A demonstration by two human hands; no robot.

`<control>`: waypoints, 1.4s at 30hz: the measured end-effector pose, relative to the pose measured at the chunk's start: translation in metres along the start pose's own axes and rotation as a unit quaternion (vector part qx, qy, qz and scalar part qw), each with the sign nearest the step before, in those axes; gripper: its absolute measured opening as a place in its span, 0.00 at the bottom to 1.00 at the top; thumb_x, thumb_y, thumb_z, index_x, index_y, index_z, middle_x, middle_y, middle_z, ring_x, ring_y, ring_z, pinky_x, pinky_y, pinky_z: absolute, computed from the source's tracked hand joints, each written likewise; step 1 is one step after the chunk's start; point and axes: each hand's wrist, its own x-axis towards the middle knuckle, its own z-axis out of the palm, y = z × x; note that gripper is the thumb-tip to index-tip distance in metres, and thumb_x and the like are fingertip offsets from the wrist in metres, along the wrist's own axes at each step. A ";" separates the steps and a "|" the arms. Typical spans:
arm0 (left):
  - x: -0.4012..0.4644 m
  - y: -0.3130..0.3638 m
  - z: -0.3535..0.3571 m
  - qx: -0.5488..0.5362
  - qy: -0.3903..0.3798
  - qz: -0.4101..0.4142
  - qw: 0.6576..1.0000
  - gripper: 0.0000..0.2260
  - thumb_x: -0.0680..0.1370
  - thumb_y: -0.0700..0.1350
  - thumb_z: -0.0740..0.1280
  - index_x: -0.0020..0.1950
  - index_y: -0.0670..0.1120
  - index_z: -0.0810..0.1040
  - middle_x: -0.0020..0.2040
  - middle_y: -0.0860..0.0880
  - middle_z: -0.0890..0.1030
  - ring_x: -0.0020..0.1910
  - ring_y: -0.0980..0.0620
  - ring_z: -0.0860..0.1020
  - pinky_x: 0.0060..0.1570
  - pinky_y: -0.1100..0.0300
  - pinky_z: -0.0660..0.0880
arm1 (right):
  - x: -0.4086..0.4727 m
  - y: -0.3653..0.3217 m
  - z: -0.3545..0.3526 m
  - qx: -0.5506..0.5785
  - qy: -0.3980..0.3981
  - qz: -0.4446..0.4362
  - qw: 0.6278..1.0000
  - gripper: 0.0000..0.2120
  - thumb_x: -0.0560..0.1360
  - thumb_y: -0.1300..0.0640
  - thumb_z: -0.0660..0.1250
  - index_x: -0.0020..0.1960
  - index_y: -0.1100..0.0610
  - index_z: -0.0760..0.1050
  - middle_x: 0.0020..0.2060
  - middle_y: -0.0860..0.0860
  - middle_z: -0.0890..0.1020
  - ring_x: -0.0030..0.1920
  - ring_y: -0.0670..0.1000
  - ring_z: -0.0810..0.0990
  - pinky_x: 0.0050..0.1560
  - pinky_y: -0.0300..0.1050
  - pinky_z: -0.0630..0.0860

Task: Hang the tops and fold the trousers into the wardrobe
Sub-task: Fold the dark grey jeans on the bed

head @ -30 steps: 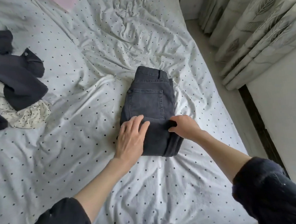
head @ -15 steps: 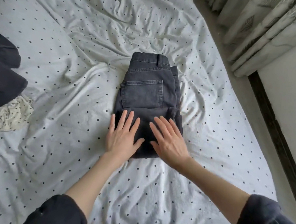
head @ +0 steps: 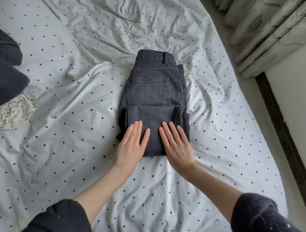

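1. Since a second ago the right hand (head: pixel 178 146) has let go of the folded edge it was pinching and now lies flat; both palms have slid toward the near end of the dark grey jeans (head: pixel 153 105), which have kept their place on the bed.
2. The jeans lie folded in the middle of the spotted sheet (head: pixel 69 139), waistband away from the person, back pocket up, the doubled legs laid over the near half.
3. The left hand (head: pixel 131 145) rests open with straight fingers on the near left part of the fold; the right hand rests the same way on the near right part. Neither grips anything; both press or smooth the cloth.
4. Judged risk: the layers at the right edge sit uneven, so lifting the bundle from the near end alone may let the fold spring open.
5. Judged risk: the sheet beneath is soft and creased, so a sliding scoop under the jeans could drag sheet and denim together and skew the stack.
6. At the left edge a heap of dark clothes (head: pixel 1 75) over a pale spotted garment (head: pixel 10 113) waits, well apart from the jeans; those appear unsorted.
7. Curtains (head: pixel 268 26) hang on the right; no wardrobe is in view.
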 end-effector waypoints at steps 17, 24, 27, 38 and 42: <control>-0.040 -0.007 -0.040 -0.091 0.070 0.009 0.993 0.29 0.59 0.41 0.79 0.60 0.47 0.80 0.57 0.40 0.80 0.58 0.44 0.79 0.63 0.52 0.72 | -0.022 0.002 -0.067 0.106 0.024 -0.044 0.993 0.23 0.62 0.66 0.75 0.58 0.63 0.79 0.52 0.57 0.83 0.52 0.56 0.82 0.56 0.53 0.78; -0.087 0.001 -0.085 -0.214 -0.047 0.095 0.971 0.24 0.65 0.42 0.70 0.61 0.51 0.75 0.48 0.49 0.79 0.49 0.49 0.78 0.57 0.59 0.69 | -0.076 0.010 -0.105 0.209 -0.224 -0.096 0.947 0.23 0.75 0.60 0.60 0.70 0.54 0.67 0.63 0.49 0.76 0.61 0.55 0.74 0.59 0.46 0.69; -0.081 -0.011 -0.099 -0.270 -0.134 0.125 0.945 0.23 0.71 0.47 0.64 0.66 0.56 0.69 0.55 0.51 0.78 0.56 0.48 0.75 0.54 0.58 0.67 | -0.082 0.017 -0.121 0.232 -0.264 -0.087 0.932 0.18 0.74 0.58 0.62 0.65 0.53 0.72 0.56 0.52 0.80 0.55 0.57 0.77 0.54 0.49 0.72; -0.012 -0.046 -0.112 -0.267 0.010 0.015 0.964 0.24 0.75 0.42 0.64 0.70 0.51 0.66 0.65 0.51 0.70 0.64 0.49 0.68 0.63 0.55 0.60 | 0.002 0.071 -0.118 0.277 -0.187 0.074 0.940 0.13 0.73 0.56 0.67 0.58 0.54 0.77 0.51 0.54 0.81 0.53 0.57 0.78 0.44 0.45 0.71; -0.012 -0.020 -0.087 -0.221 0.196 -0.049 0.954 0.19 0.68 0.30 0.66 0.56 0.43 0.79 0.55 0.42 0.79 0.54 0.41 0.77 0.55 0.49 0.67 | 0.044 0.088 -0.094 0.302 -0.198 0.107 0.926 0.15 0.73 0.55 0.68 0.60 0.54 0.76 0.52 0.54 0.80 0.55 0.56 0.76 0.43 0.44 0.67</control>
